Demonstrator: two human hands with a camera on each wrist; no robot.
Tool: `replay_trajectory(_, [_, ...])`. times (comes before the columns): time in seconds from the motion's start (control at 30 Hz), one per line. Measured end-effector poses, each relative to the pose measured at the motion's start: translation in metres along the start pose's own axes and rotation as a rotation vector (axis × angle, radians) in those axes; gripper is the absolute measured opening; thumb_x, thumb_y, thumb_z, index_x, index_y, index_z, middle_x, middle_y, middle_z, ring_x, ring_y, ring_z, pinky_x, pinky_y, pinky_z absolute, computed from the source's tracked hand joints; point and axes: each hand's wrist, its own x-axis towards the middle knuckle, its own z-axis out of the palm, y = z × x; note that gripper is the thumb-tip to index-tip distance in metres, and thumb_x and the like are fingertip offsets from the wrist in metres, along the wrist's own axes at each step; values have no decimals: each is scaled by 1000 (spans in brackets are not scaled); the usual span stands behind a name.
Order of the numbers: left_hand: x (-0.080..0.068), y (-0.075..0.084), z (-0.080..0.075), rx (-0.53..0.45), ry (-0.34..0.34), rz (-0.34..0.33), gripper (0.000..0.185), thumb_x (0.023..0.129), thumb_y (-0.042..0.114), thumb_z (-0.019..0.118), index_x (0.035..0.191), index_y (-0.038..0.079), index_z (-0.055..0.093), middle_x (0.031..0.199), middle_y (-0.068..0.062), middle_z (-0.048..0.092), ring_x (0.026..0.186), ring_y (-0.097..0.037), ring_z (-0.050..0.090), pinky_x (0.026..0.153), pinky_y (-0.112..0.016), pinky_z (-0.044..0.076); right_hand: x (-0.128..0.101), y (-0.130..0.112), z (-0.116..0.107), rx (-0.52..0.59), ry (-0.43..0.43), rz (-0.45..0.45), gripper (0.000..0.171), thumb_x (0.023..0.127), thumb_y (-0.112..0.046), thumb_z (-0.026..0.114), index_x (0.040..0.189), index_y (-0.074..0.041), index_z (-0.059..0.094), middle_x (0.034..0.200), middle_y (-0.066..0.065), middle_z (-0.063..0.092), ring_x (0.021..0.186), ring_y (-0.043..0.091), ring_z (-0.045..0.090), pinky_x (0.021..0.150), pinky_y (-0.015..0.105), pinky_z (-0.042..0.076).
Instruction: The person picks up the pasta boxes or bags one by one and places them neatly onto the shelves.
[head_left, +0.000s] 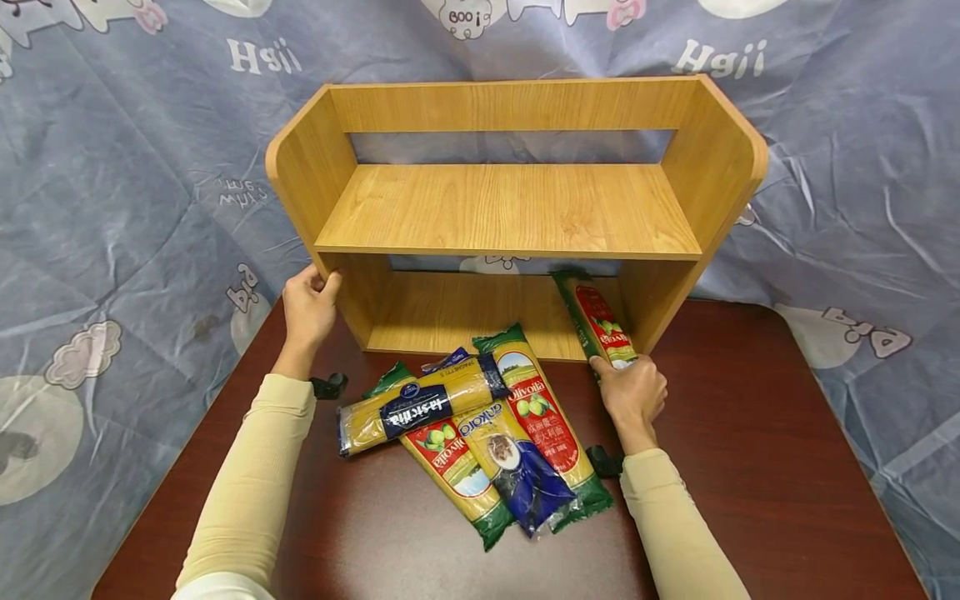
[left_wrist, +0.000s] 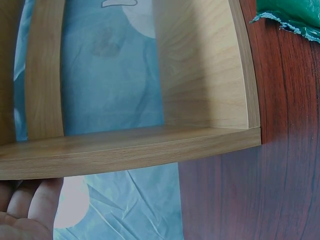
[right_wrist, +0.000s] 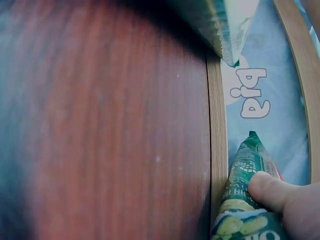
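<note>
A wooden two-tier shelf (head_left: 510, 208) stands on the table. At its left side panel (left_wrist: 125, 152), my left hand (head_left: 311, 304) grips the front edge, the fingers (left_wrist: 44, 202) lying against the outer face. My right hand (head_left: 633, 392) holds a green and red bag of spaghetti (head_left: 596, 321) by its near end. That bag slants into the lower compartment near the right side panel; the thumb (right_wrist: 270, 192) presses on its green side in the right wrist view. Between my arms lie a La Sicilia spaghetti bag (head_left: 423, 404), an Ankara pasta bag (head_left: 513, 467) and Olivoilà bags (head_left: 543, 417), overlapping.
The dark red-brown table (head_left: 750, 467) extends to both sides of the shelf. Behind it hangs a blue patterned cloth (head_left: 847, 208). The shelf's middle board (head_left: 510, 208) roofs the lower compartment. A blue package (head_left: 450, 360) shows partly under the La Sicilia bag.
</note>
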Motion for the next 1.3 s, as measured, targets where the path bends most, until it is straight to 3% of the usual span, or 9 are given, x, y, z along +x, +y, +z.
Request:
replay_trajectory(0.27, [1, -1, 0, 4, 8, -8, 20, 98, 17, 65, 103, 0, 75, 75, -10, 71, 75, -12, 67, 56, -19, 45, 1, 1, -3, -43, -72, -4, 72, 79, -57, 79, 110, 6, 63, 100, 29, 66, 92, 50, 62, 74, 63, 48])
replay_trajectory(0.5, [1, -1, 0, -9, 19, -9, 18, 97, 15, 66, 102, 0, 75, 72, -6, 70, 72, -10, 66, 54, -18, 45, 4, -2, -2, -31, -81, -13, 68, 81, -57, 78, 104, 5, 63, 100, 29, 67, 94, 51, 62, 77, 64, 48])
replay_trajectory(0.83, [1, -1, 1, 0, 16, -5, 19, 97, 16, 66, 102, 0, 76, 74, -12, 70, 70, -7, 63, 54, -18, 43, 0, -4, -4, -70, -156, -27, 82, 83, -60, 74, 122, 7, 50, 110, 33, 61, 101, 54, 59, 81, 66, 46])
replay_trajectory(1.3, [1, -1, -1, 0, 13, -7, 21, 98, 18, 66, 106, 1, 76, 75, -9, 71, 74, -12, 66, 55, -18, 45, -8, -4, -5, -115, -199, -99, 91, 83, -60, 73, 130, 12, 41, 119, 34, 47, 110, 53, 45, 90, 67, 40])
